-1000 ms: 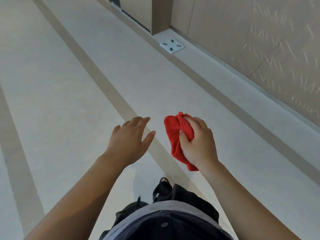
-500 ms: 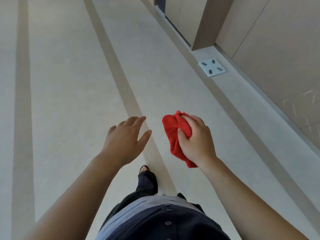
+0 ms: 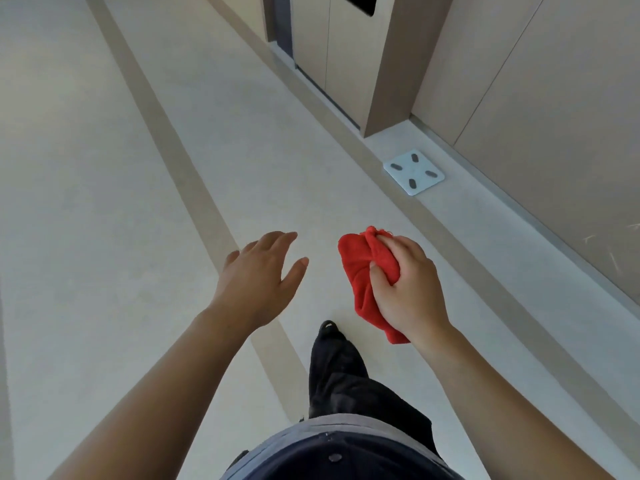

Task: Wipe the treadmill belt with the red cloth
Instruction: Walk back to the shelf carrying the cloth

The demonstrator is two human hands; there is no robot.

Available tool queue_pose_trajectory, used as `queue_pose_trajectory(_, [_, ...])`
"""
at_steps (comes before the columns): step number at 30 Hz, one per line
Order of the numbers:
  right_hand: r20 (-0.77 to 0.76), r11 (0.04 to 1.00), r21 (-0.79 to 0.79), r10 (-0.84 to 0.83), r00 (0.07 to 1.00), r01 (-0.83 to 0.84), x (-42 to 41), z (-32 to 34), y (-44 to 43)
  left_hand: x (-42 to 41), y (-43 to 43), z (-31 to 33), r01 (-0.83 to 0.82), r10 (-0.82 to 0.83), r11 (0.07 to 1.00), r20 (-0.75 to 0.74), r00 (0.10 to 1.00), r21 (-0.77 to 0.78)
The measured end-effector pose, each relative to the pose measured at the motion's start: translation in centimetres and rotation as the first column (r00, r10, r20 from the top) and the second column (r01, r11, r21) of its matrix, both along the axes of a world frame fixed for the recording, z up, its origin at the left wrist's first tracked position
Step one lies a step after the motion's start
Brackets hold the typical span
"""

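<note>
Your right hand (image 3: 405, 289) grips the bunched red cloth (image 3: 360, 271) above the floor (image 3: 104, 202), your left hand (image 3: 259, 275) hangs open and empty — no treadmill shows yet, so find it first and spread the cloth flat before wiping.

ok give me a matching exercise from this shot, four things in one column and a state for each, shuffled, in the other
Things
1. red cloth
2. left hand
3. white square scale
4. right hand

States
A. lying flat, apart from both hands
B. fingers spread, holding nothing
C. bunched up and carried in the air
D. fingers and thumb curled round fabric

Pairs: 1-C, 2-B, 3-A, 4-D
</note>
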State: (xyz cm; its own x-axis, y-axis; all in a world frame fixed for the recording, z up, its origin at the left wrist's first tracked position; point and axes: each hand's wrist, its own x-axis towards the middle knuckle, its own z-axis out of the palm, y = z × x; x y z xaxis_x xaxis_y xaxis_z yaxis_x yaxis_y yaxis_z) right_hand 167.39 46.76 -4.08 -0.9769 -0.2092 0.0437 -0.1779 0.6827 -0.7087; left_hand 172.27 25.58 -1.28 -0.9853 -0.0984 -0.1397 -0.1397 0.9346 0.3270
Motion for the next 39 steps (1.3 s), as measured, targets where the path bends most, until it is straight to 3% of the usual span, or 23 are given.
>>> queue_pose_trajectory(7, [-0.024, 0.997, 0.029, 0.075, 0.997, -0.074, -21.3, 1.5, -7.0, -20.2, -5.6, 1.1, -0.01, 0.01, 1.0, -0.012, 1.0, -0.009])
queue_pose_trajectory(17, [0.008, 0.975, 0.0, 0.222, 0.975, -0.222, -46.3, -1.0, -23.0, -42.2, -20.1, -1.3, -0.212, 0.212, 0.977, 0.021, 0.977, 0.026])
queue_pose_trajectory(24, [-0.036, 0.989, -0.016, 0.146, 0.989, -0.146, -65.3, 1.0, -31.8, -63.5, -29.9, 0.5, -0.099, 0.1, 0.993, 0.012, 0.995, -0.06])
queue_pose_trajectory(31, [-0.01, 0.998, -0.009, -0.059, 0.998, 0.059, -82.8, 0.4, -32.8, -84.7, -31.8, 0.3, 0.108, -0.106, 0.993, 0.025, 0.994, -0.054])
queue_pose_trajectory(39, [-0.022, 0.999, 0.033, -0.016, 1.0, 0.017, -103.9, 1.3, -36.1, -104.6, -34.2, 0.6, 0.08, -0.08, 0.996, 0.011, 0.997, -0.029])
